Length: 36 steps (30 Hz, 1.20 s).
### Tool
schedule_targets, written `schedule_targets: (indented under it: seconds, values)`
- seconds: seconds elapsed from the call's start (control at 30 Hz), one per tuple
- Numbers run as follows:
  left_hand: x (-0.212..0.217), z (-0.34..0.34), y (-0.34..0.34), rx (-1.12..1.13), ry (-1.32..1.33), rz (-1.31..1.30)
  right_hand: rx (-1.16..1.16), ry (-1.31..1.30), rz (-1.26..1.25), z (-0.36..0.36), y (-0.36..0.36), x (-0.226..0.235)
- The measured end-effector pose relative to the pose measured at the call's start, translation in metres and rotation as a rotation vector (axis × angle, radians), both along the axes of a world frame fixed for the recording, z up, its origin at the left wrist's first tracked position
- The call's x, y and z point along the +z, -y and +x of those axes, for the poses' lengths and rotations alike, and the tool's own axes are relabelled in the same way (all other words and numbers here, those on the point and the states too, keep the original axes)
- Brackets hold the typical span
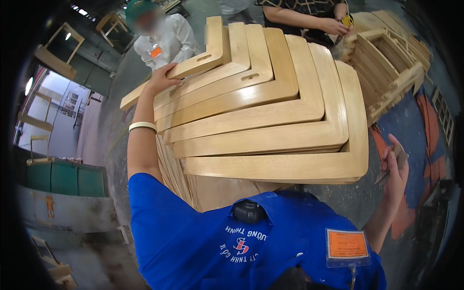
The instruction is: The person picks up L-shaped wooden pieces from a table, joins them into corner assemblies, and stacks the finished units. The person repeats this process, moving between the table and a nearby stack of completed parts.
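Several L-shaped pale wooden frame pieces (275, 140) lie nested in an overlapping stack in front of me, their rounded corners to the right. My left hand (163, 79) reaches across the stack and grips the arm of the farthest L-shaped wooden piece (193, 66), which has a slot cut near its corner. To the right of the stack, apart from it, my right hand (397, 171) pinches a thin grey-brown sheet (399, 155) that looks like folded sandpaper. Part of the sheet is hidden by the fingers.
A person in white with a green cap (166, 38) stands beyond the stack at left. Another person's hands (338, 26) hold something yellow at the far right. Near them is a pile of assembled wooden frames (386, 58). Green cabinets (67, 179) stand at left.
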<state>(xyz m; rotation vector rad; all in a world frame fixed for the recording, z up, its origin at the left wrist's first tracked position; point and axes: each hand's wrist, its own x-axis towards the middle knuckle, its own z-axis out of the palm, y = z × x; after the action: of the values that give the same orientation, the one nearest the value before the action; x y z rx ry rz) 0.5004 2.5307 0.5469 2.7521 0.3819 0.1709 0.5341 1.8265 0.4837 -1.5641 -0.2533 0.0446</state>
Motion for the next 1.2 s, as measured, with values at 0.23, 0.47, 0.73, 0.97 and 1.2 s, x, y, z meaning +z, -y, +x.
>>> schedule_targets:
  seconds: [0.23, 0.47, 0.73, 0.97, 1.2]
  values:
    - [-0.017, 0.013, -0.018, -0.097, -0.141, -0.153, 0.190, -0.109, -0.046, -0.019, -0.012, -0.014]
    - [-0.010, 0.027, 0.000, 0.079, -0.256, -0.407, 0.280, -0.161, -0.014, -0.022, -0.024, -0.011]
    - [-0.051, 0.050, 0.037, 0.061, 0.036, 0.021, 0.195, -0.058, -0.022, -0.026, -0.034, -0.014]
    - [-0.059, 0.064, 0.020, 0.031, -0.054, 0.052, 0.086, -0.025, -0.135, -0.030, -0.027, -0.031]
    - [-0.054, 0.098, 0.025, -0.116, 0.206, 0.249, -0.050, -0.012, 0.080, -0.055, 0.000, -0.056]
